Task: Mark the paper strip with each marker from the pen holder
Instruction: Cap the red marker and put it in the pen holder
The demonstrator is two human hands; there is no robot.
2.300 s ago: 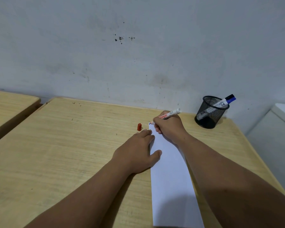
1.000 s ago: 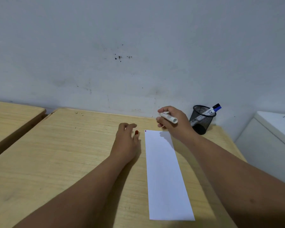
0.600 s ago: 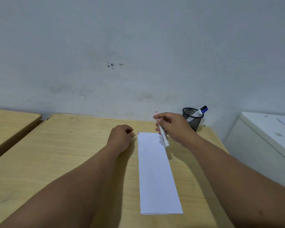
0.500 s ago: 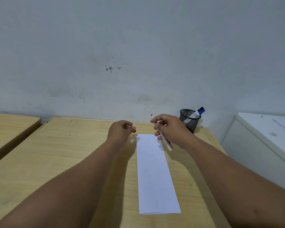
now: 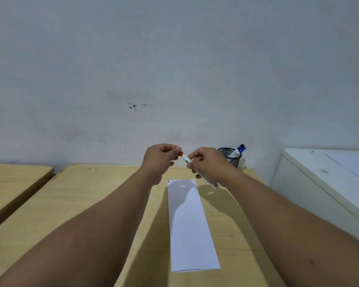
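Red mark (image 5: 168, 181) done at far-left corner of paper strip (image 5: 190, 224). Left hand (image 5: 161, 160) pinches red cap (image 5: 181, 153) onto marker (image 5: 187, 159), gripped by right hand (image 5: 208, 165). Blue marker (image 5: 237, 151) in pen holder (image 5: 230, 155), far right, still left.

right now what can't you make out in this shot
All in the head view:
- Red cap: mostly hidden by the left hand; whether it is fully seated on the marker is unclear.
- Marker barrel: its middle is covered by the right hand; the print is too small to read.
- Pen holder: partly behind the right hand; its contents besides the blue marker are unclear.
- Red mark on the paper strip: too small for its shape.
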